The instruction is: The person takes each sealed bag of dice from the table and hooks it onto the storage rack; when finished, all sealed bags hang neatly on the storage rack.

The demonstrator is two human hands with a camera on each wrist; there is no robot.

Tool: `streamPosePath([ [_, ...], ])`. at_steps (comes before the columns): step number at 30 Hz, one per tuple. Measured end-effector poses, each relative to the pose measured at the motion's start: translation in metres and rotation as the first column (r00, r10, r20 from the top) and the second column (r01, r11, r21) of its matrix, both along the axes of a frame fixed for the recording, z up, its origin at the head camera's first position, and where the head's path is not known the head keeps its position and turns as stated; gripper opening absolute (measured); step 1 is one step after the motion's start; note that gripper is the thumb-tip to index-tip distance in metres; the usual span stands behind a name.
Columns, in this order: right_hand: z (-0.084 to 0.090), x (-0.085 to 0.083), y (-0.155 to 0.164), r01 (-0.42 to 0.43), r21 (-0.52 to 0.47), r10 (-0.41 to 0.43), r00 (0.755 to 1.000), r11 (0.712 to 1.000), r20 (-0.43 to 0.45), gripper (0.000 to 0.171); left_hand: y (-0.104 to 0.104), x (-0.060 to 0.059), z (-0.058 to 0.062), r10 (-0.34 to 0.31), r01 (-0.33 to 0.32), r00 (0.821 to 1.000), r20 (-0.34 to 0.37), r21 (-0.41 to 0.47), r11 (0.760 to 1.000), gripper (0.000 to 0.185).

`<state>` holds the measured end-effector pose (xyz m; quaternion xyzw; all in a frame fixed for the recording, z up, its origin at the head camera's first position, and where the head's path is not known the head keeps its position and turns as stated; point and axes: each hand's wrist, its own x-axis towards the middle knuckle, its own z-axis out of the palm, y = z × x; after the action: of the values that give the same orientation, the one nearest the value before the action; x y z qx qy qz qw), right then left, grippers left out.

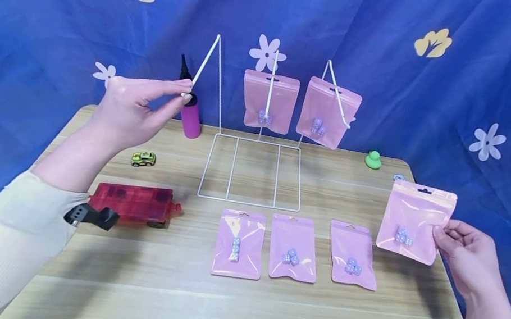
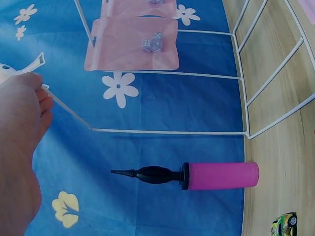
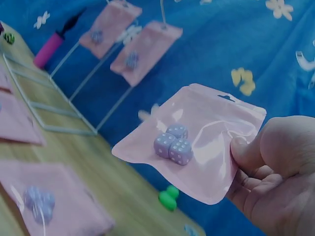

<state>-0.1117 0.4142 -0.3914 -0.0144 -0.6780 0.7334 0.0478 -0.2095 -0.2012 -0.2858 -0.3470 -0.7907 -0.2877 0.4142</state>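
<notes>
Presently, the left hand point(image 1: 134, 104) pinches the tip of the leftmost peg point(image 1: 202, 67) of the white wire rack point(image 1: 254, 168), thumb and fingertips closed on it, apparently to steady the bare peg. The right hand point(image 1: 466, 256) grips a pink pouch point(image 1: 415, 222) by its lower right corner, thumb over fingers, holding it upright off the table point(image 1: 260, 308) to the right of the rack; three dice show inside, and the hang hole at its top edge is free. Two pouches point(image 1: 268, 102) hang on the middle and right pegs. Three more point(image 1: 293, 248) lie flat in a row before the rack. A pink pump point(image 1: 190, 114) stands behind the left hand; a small toy car point(image 1: 144, 158), a red toy point(image 1: 132, 203) and a green duck point(image 1: 373, 160) also rest on the table.
</notes>
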Motion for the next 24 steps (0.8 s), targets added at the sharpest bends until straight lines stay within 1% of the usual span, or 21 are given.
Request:
streamPosePath([
  [3,0.011,-0.003,-0.013,-0.022,-0.024,0.021,0.999,0.999,-0.047,0.017,-0.001,0.001,0.001,0.010,-0.010,1.000,0.011,-0.008,1.000,0.022],
  [7,0.024,-0.005,-0.028,-0.033,-0.050,0.028,0.995,0.998,-0.099,0.017,0.000,0.001,0.003,0.009,-0.008,1.000,0.022,-0.018,1.000,0.022],
  [9,0.030,-0.006,-0.035,-0.039,-0.054,0.032,0.992,0.998,-0.123,0.018,-0.001,0.002,0.004,0.012,-0.011,1.000,0.026,-0.042,0.999,0.022],
  [14,0.044,-0.009,-0.055,-0.079,-0.063,0.067,0.981,0.995,-0.183,0.017,-0.006,0.002,0.007,0.025,-0.023,1.000,0.019,-0.112,0.993,0.023],
  [20,0.058,-0.015,-0.083,-0.123,-0.098,0.096,0.965,0.988,-0.242,0.020,-0.010,0.002,0.009,0.025,-0.021,0.999,0.027,-0.139,0.990,0.024],
  [23,0.065,-0.018,-0.099,-0.142,-0.104,0.110,0.958,0.984,-0.265,0.019,-0.011,0.004,0.010,0.038,-0.033,0.999,0.028,-0.160,0.987,0.025],
  [24,0.068,-0.019,-0.105,-0.149,-0.104,0.116,0.955,0.983,-0.272,0.018,-0.011,0.004,0.010,0.039,-0.035,0.999,0.027,-0.153,0.988,0.026],
])
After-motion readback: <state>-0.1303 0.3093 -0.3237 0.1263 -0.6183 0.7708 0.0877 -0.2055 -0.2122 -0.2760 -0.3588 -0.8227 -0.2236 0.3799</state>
